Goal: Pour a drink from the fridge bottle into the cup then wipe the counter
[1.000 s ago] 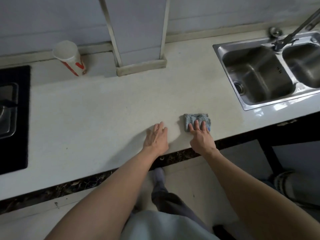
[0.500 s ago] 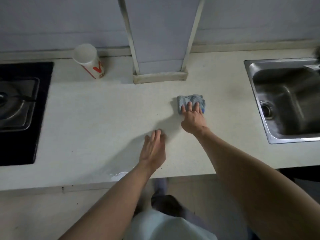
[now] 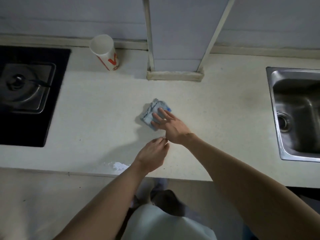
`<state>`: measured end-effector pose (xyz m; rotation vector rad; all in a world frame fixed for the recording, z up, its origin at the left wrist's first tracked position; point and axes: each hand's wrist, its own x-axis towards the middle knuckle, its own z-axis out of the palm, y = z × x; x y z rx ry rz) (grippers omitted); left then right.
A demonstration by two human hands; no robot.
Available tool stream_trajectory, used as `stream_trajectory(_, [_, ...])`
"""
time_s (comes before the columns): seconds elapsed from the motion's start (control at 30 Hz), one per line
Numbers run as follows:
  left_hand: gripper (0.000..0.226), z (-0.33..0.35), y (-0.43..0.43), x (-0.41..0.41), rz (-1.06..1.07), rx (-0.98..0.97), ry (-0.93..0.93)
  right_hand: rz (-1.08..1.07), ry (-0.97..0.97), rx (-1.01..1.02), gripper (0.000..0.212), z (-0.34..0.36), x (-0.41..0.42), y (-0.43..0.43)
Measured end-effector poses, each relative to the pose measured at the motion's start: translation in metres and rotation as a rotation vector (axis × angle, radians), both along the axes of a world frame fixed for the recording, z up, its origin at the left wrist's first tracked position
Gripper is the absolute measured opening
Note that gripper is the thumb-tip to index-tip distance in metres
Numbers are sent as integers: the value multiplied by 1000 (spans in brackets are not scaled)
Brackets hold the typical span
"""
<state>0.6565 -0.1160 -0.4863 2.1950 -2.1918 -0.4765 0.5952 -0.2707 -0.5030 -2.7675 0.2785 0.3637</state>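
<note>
Your right hand (image 3: 171,126) presses flat and open on the cloth (image 3: 152,110) to drag it over the counter (image 3: 97,122); your left hand (image 3: 152,156), beside that wrist, rests loosely curled, empty.

The counter (image 3: 225,104) bears 1 cloth (image 3: 152,108) under the right fingers (image 3: 156,118), 1 cup (image 3: 105,52) far beyond them leftward, and a white smear (image 3: 119,165) behind the left fingers (image 3: 161,142).

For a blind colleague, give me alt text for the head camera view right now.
The right hand presses straight fingers on a folded blue cloth on the counter; the left hand is loosely curled near the front edge. A white paper cup stands by the back wall, gas hob at left, steel sink at right.
</note>
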Motion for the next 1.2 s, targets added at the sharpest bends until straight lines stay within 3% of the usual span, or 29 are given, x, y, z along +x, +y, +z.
stream_trajectory(0.1, [34,8,-6,-6,-22,57,-18,80,-100,18,51,-9,-29,-1])
stream_trajectory(0.2, [40,11,-10,-17,-89,86,-43,-26,-151,32,68,-13,-66,-7])
stream_trajectory(0.3, [38,12,-14,-35,-106,74,-27,-202,-152,23,71,-8,-102,-18])
stream_trajectory(0.5, [39,8,-7,-55,-82,131,-34,-540,-40,-7,68,13,-159,-37])
stream_trajectory(0.73, [40,7,20,-70,-47,151,-61,-862,83,-53,72,14,-166,13])
stream_trajectory(0.87, [55,1,35,-73,-48,165,-64,-893,142,-49,75,15,-169,47])
stream_trajectory(0.97, [49,6,36,-70,-32,184,4,-851,220,-42,74,22,-172,57])
stream_trajectory(1.03, [42,15,35,-67,18,219,67,-882,241,21,66,34,-170,58])
stream_trajectory(1.1, [38,17,38,-62,29,237,97,-978,242,51,44,50,-166,61])
stream_trajectory(1.2, [36,9,50,-46,79,226,114,-1038,230,4,22,70,-160,82])
